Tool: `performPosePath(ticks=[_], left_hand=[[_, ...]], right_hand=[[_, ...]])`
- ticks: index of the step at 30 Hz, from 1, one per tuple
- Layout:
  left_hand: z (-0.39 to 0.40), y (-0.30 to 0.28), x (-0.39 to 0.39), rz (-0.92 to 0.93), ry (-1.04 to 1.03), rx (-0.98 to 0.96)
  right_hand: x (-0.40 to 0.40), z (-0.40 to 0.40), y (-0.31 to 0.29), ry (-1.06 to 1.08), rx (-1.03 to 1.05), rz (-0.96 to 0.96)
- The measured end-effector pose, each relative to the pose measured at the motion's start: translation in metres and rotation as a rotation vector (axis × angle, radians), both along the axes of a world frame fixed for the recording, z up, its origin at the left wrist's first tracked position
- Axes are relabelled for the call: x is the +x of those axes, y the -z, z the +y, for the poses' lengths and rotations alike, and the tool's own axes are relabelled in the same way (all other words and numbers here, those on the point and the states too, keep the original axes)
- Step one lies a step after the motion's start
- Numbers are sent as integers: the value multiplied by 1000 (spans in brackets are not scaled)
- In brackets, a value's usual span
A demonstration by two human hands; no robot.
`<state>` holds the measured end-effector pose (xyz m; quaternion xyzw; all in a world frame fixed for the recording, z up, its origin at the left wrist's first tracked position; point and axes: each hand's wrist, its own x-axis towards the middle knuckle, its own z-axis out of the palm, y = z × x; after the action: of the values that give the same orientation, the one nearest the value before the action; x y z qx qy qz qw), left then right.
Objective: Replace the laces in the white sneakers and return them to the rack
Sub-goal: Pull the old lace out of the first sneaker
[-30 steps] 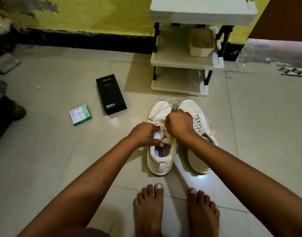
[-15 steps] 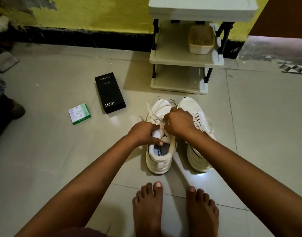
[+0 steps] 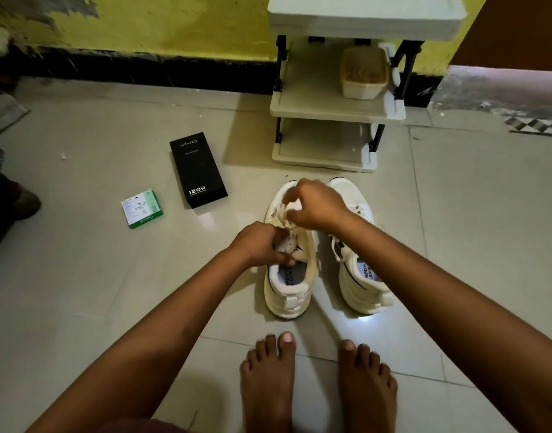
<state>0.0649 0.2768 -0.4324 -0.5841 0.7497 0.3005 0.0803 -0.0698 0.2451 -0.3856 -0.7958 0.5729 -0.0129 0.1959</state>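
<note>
A pale glossy tiled floor (image 3: 81, 292) runs up to a yellow wall with a black skirting, and a cream plastic shoe rack with black posts (image 3: 337, 110) stands against it, a small beige tub (image 3: 363, 73) on its middle shelf. Just in front of the rack sit the two white lace-up sneakers, side by side with heels toward the person's bare feet (image 3: 315, 379). The left sneaker (image 3: 288, 292) is the one being worked on; the right sneaker (image 3: 362, 276) lies just beside it.

The left hand (image 3: 259, 245) is curled onto the tongue and eyelet area, pinning the shoe down. The right hand (image 3: 318, 204) hovers over the forefoot with fingers bent, pinching the white lace (image 3: 282, 214), though blur hides the exact grip.

The step appears to be drawing the lace through the eyelets. To do it well, the left hand should keep the upper steady while the right pulls straight out along the eyelet line, not sideways, so the lace slides cleanly and the shoe does not drag.

A black phone box (image 3: 198, 170) and a small green-and-white carton (image 3: 142, 208) lie well to the left.
</note>
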Motion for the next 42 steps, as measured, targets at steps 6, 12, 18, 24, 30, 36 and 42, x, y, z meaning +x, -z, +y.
performPosePath(ticks=[6,12,18,24,30,36,42], left_hand=[[2,0,0,-2,10,-32],[2,-1,0,15,-14,-17],[3,-1,1,49,-25,-7],[4,1,2,52,-47,-16],[3,3,2,44,-41,-7],[2,2,3,51,-36,-4],[4,-1,2,23,-28,-2]], right_hand=[[-6,23,34,1,-115,243],[-4,11,29,182,45,-73],[-19,-1,1,447,378,-794],[-15,6,28,50,254,117],[-7,11,34,60,-135,244],[-20,0,-2,449,433,-910],[-16,-1,2,299,406,-559]])
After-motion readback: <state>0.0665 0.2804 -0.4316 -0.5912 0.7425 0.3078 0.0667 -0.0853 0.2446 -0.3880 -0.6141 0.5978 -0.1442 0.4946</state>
